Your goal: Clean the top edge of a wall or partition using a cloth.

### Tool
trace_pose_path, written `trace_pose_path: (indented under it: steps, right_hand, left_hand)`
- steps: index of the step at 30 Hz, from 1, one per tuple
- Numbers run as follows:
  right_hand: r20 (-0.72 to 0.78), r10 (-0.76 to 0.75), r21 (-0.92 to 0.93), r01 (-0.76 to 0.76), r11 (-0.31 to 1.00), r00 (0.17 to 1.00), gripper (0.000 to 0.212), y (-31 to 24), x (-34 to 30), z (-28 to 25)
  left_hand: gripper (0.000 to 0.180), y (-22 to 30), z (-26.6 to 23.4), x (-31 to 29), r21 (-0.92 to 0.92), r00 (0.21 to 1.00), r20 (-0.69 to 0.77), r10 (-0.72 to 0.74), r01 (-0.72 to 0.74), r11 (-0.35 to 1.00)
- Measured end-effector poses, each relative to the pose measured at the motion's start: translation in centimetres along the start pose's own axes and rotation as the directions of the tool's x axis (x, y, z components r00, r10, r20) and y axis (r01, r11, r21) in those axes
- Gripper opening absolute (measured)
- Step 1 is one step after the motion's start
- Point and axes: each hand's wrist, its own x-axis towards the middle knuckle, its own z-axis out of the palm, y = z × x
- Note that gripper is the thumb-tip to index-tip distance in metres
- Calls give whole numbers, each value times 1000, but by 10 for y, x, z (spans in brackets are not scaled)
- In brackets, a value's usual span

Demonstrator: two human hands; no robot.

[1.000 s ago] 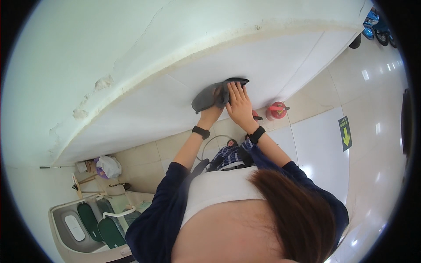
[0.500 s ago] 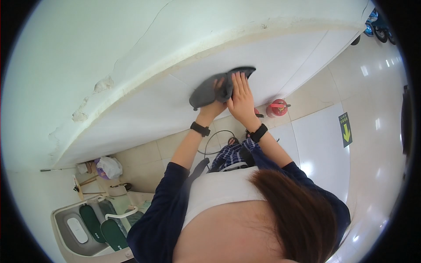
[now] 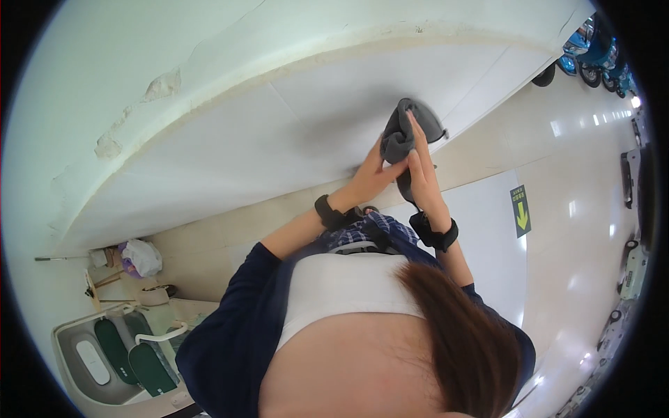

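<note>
A dark grey cloth (image 3: 398,139) is folded and bunched between my two hands, in front of the white lower wall (image 3: 313,125). My left hand (image 3: 374,174) grips it from the left, thumb across its lower part and some fingers hidden behind it. My right hand (image 3: 422,171) presses along its right side with the fingers long and close together. One flap of the cloth fans out beyond the right fingers, and a dark end hangs below the hands. Black bands (image 3: 333,212) circle both wrists.
Cracked, chipped plaster (image 3: 162,85) runs above the wall's ledge. A small open vehicle with green seats (image 3: 155,369) and a white bag (image 3: 143,258) are at lower left. Right: a floor sign with a yellow arrow (image 3: 521,212); blue scooters (image 3: 592,59) stand at the far right.
The cloth, spread against the wall before, is now bunched and upright, further right. Both hands moved right with it. The red fire extinguisher seen earlier no longer shows.
</note>
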Motion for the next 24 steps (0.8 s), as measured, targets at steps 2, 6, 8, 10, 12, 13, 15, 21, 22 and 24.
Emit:
trace_pose_path:
  steps: [2, 6, 8, 10, 12, 13, 15, 21, 22, 24]
  right_hand:
    - [88, -59, 82, 52, 995, 994, 49, -6, 5, -12]
    - [-128, -96, -210, 68, 975, 987, 63, 23, 14, -14]
    - [-136, 7, -166, -29, 986, 991, 77, 40, 13, -2]
    - [188, 256, 348, -308, 885, 948, 70, 57, 8, 10]
    - [341, 393, 247, -485, 839, 854, 55, 73, 5, 24]
    - [345, 389, 245, -483, 841, 854, 55, 72, 5, 26]
    - [364, 369, 240, -469, 850, 855, 35, 65, 7, 27]
    - [-254, 267, 509, -106, 854, 930, 28, 5, 35, 17]
    - [-354, 145, 499, 56, 865, 924, 31, -7, 37, 21]
    - [-400, 32, 400, 143, 905, 916, 34, -6, 45, 29]
  left_hand:
    - [44, 16, -2, 4, 52, 987, -148, 63, -55, 997]
    - [43, 45, -45, 19, 63, 983, -88, 160, -155, 986]
    - [47, 56, -57, 15, 150, 996, -30, 82, -77, 986]
    - [45, 63, -66, 10, 280, 984, 132, 118, -151, 948]
    - [45, 66, -67, 5, 244, 982, 150, 118, -152, 958]
    - [40, 66, -68, 1, 331, 986, 54, 158, -167, 929]
    - [34, 59, -74, -4, 416, 978, -38, 207, -173, 893]
    - [49, 49, -70, 1, 865, 628, -118, 770, -316, 390]
    - [49, 53, -64, 5, 865, 630, -111, 769, -320, 387]
    - [43, 58, -52, 18, 949, 530, 153, 834, -314, 25]
